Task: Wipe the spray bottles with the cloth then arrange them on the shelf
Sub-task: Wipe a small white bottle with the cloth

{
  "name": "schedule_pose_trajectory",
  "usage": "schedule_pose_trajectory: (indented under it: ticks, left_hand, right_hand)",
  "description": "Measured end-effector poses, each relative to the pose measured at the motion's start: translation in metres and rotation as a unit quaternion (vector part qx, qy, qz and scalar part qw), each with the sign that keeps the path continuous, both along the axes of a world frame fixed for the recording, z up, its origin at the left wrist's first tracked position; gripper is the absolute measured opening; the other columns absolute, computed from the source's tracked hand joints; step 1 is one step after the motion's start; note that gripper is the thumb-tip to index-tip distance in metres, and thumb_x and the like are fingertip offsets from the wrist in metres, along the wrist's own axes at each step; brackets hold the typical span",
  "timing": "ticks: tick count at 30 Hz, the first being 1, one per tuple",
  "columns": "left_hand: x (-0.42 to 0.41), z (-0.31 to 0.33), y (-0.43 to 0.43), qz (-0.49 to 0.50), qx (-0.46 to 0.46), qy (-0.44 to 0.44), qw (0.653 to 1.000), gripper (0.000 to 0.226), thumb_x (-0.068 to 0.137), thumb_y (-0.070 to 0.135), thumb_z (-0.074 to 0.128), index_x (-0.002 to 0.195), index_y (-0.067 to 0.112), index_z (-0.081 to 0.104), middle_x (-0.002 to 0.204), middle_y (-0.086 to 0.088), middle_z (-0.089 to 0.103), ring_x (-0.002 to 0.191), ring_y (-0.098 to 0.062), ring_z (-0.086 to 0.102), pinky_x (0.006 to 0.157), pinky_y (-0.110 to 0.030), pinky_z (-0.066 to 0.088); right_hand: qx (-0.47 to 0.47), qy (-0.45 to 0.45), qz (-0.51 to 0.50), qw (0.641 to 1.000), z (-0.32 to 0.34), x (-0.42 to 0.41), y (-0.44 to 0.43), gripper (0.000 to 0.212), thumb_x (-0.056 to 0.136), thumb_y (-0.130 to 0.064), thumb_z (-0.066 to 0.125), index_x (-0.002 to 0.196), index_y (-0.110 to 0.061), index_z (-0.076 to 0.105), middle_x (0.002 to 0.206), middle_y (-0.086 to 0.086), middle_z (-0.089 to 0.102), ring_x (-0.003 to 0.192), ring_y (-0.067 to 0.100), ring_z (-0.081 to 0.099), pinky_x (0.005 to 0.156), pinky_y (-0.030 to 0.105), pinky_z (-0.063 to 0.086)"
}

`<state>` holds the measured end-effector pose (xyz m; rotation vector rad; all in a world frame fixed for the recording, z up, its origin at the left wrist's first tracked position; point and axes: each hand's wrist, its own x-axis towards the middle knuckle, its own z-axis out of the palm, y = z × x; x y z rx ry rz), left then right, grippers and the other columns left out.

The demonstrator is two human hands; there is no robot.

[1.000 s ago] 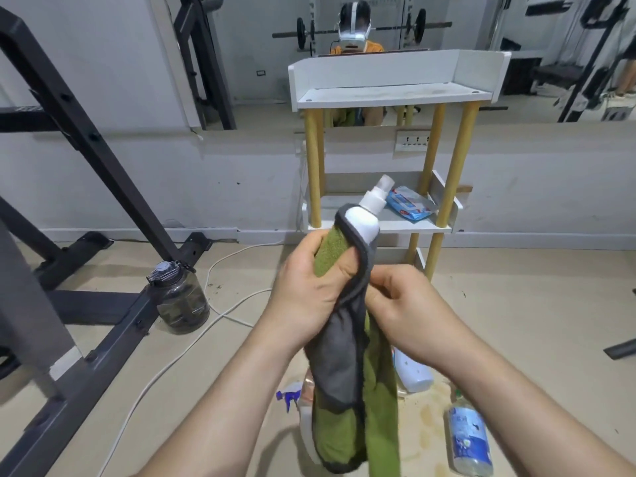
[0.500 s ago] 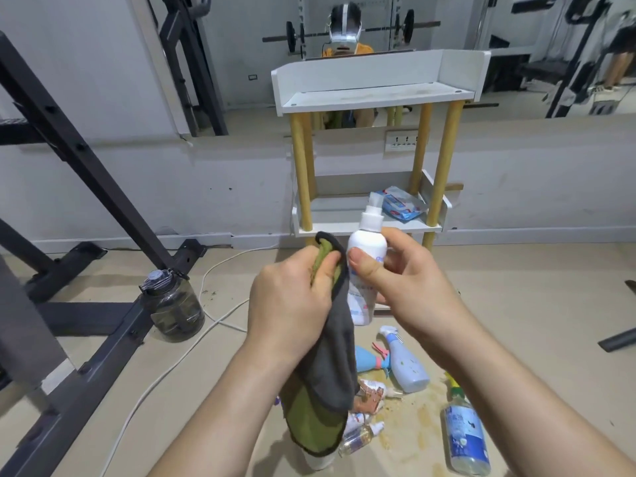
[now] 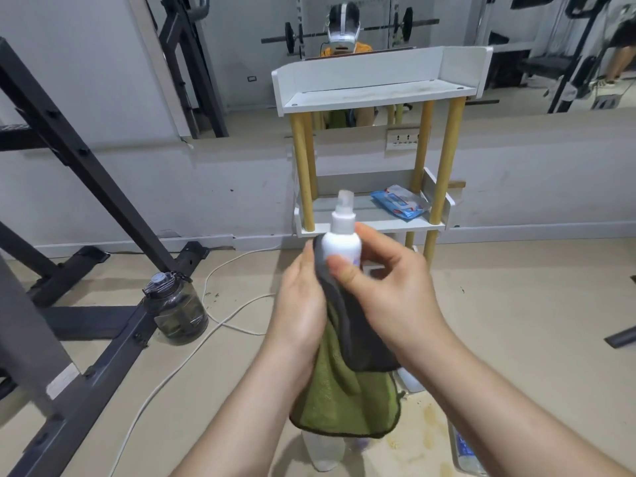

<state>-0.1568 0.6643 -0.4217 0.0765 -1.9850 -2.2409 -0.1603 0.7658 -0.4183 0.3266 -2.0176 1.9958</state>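
The white spray bottle is held upright in front of the shelf, its clear cap covering part of the front edge of the shelf's middle tier. The right hand grips it, with the thumb across the near side of the body and the fingers curled round the far side. The left hand is closed on the cloth, pressing its grey face against the left side of the bottle. The rest of the cloth hangs down between the wrists with the green side showing.

The top tier of the shelf is bare. On the middle tier, toward its right end, lies a blue wipes packet.

The hanging cloth and the forearms hide most of the floor in front of the shelf. Only pieces of other bottles show there: a pale bottle under the cloth's lower hem, a white bottle at its right edge, and a clear bottle with a blue label beside the right forearm.

Left of the shelf, a dark water jug stands against the black gym rack, and a white cable runs across the floor past it. Behind the shelf, a wall socket sits under the mirror.
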Motion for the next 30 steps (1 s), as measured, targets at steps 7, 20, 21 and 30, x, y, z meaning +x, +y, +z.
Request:
schedule_pose_trajectory:
  ticks: [7,20,21,30]
  left_hand:
    - [0.014,-0.016,0.016,0.126,-0.197,0.079,0.969,0.016,0.100,0.035,0.043,0.097,0.020,0.046,0.088,0.010,0.060,0.080,-0.001,0.056,0.066,-0.020,0.041]
    - [0.007,0.021,-0.020,-0.071,-0.033,-0.009,0.997,0.047,0.075,0.053,0.066,0.093,0.010,0.071,0.081,0.000,0.073,0.076,-0.011,0.066,0.077,-0.034,0.054]
    - [0.008,0.020,-0.016,-0.070,-0.016,-0.009,0.997,0.051,0.074,0.052,0.063,0.093,0.005,0.071,0.083,-0.006,0.074,0.076,-0.015,0.068,0.071,-0.031,0.056]
    - [-0.008,0.016,-0.034,0.089,0.033,0.049,0.994,0.028,0.101,0.032,0.049,0.102,0.006,0.061,0.082,-0.001,0.066,0.072,-0.008,0.065,0.061,-0.021,0.054]
  right_hand:
    - [-0.130,-0.135,0.118,0.975,-0.001,-0.002,0.002,0.034,0.098,-0.038,0.050,0.120,-0.020,0.067,0.110,0.003,0.075,0.098,0.012,0.069,0.098,0.037,0.053]
    - [0.083,0.007,0.038,0.996,-0.002,0.004,0.010,0.037,0.100,-0.045,0.038,0.114,-0.028,0.067,0.104,-0.010,0.073,0.103,0.010,0.066,0.096,0.046,0.050]
    - [0.116,0.005,0.047,0.992,0.000,0.008,0.009,0.034,0.100,-0.053,0.040,0.112,-0.032,0.064,0.101,-0.011,0.072,0.100,0.009,0.066,0.093,0.045,0.051]
    - [-0.152,-0.123,0.032,0.980,0.013,-0.001,0.041,0.029,0.093,-0.020,0.064,0.068,-0.011,0.075,0.064,0.006,0.071,0.056,0.017,0.064,0.055,0.025,0.055]
